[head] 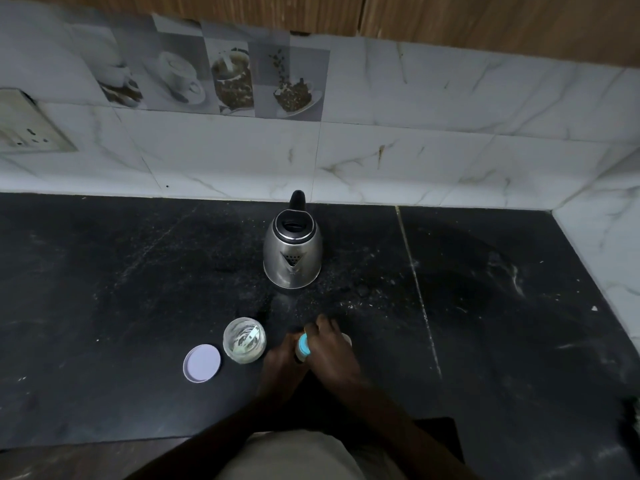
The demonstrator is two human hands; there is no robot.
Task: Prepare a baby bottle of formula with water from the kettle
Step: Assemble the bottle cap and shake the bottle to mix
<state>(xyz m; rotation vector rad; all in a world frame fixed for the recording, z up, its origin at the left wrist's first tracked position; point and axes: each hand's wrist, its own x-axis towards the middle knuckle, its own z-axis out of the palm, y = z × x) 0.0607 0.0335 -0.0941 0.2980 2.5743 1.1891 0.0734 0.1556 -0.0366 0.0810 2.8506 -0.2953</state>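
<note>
The baby bottle (302,351) sits at the near edge of the counter (138,306), clasped between both hands. The left hand (281,358) wraps its pale lower body from the 9 o'clock side. The right hand (330,344) curls over the top from 3 o'clock, fingers closed around the teal collar (303,344). The bottle's long axis looks close to upright, leaning a little toward the left hand, though the fingers hide most of it. Whether the collar is being tightened or loosened cannot be told.

The coming move likely turns on the kettle (292,251), which stands well apart at 12 o'clock from the bottle. Its spout faces the person and its black handle points away toward the wall, so either hand would have to reach past the body to grasp it; the right hand is marginally nearer.

The kettle is a rounded, brushed-steel shell with a black rim. Just at the bottle's 9 o'clock stands an open clear jar (244,339), round and glassy, with what looks like a scoop inside. Its flat, pale lilac lid (201,363) lies beside it at 8 o'clock. The counter is dark, speckled stone dusted with white flecks.
</note>
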